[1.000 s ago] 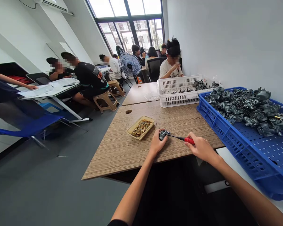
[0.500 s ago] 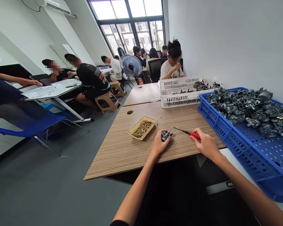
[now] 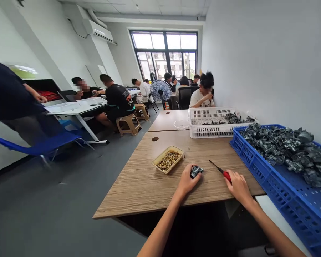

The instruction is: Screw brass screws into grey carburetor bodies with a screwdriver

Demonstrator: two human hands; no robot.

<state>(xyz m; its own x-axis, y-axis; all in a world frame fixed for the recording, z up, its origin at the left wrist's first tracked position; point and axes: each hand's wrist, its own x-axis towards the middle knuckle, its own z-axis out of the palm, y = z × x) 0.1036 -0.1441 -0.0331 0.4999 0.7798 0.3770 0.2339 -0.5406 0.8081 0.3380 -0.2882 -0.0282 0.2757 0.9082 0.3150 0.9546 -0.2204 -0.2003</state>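
My left hand (image 3: 187, 181) is closed around a small grey metal carburetor (image 3: 196, 171) low over the wooden table, its fingers partly hiding the part. To the right, my right hand (image 3: 238, 186) grips a screwdriver (image 3: 226, 175) by its red handle. The dark shaft points up and left toward the carburetor, with a gap between its tip and the part. Beyond my left hand stands a cream plastic tray (image 3: 161, 170) holding many small brass-coloured pieces (image 3: 168, 159), too small to tell exactly. A couple of tiny loose pieces lie beside the tray.
A blue crate (image 3: 267, 175) heaped with carburetors (image 3: 286, 144) stands at the right. Behind it a white basket (image 3: 211, 132) holds more metal parts. The wooden table (image 3: 133, 192) has a round hole near its far left. Several people sit farther back; one stands at left by a blue chair (image 3: 42, 144).
The view has tilted upward and levelled, so the table and hands appear lower. Both hands keep hold of the carburetor and screwdriver. The standing person at left has shifted.
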